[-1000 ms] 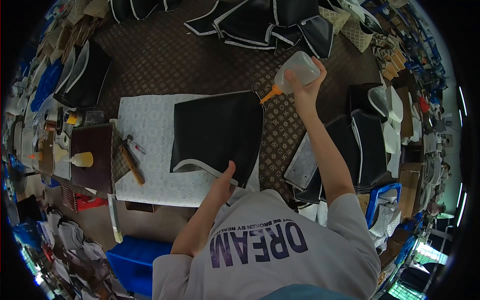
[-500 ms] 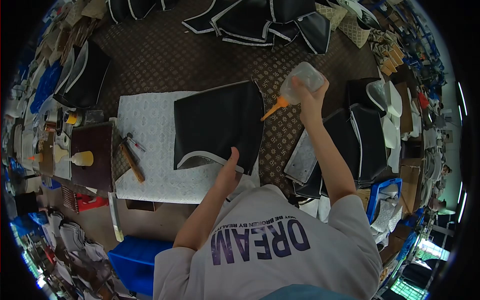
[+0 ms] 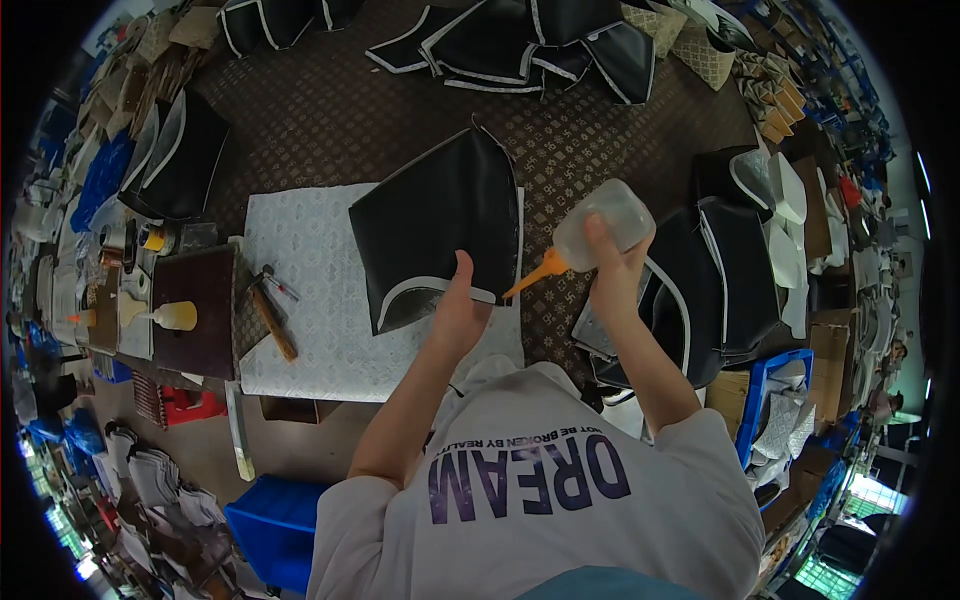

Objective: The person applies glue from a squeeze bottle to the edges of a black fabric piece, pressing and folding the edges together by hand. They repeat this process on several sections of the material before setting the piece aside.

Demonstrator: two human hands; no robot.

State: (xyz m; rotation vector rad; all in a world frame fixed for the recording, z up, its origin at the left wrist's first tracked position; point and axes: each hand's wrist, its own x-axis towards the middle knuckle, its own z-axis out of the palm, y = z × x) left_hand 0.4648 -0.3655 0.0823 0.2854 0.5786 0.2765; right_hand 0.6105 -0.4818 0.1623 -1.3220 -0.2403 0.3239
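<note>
My left hand grips the near edge of a black leather-like piece, thumb on top and fingers hidden beneath. The piece has a curved, pale-edged opening at its near side and is raised at a tilt over a white patterned sheet. In my right hand is a translucent squeeze bottle with an orange nozzle. The nozzle points down to the left, its tip right at the piece's near right corner, close to my left fingers.
A hammer lies on the sheet's left part. More black pieces are stacked at the right, others at the far side. A second glue-like bottle rests at the left. Blue bins stand near my body.
The bottle has come down and toward me, its nozzle tip moving along the right edge to the near corner. My left hand has turned and tilted the black piece.
</note>
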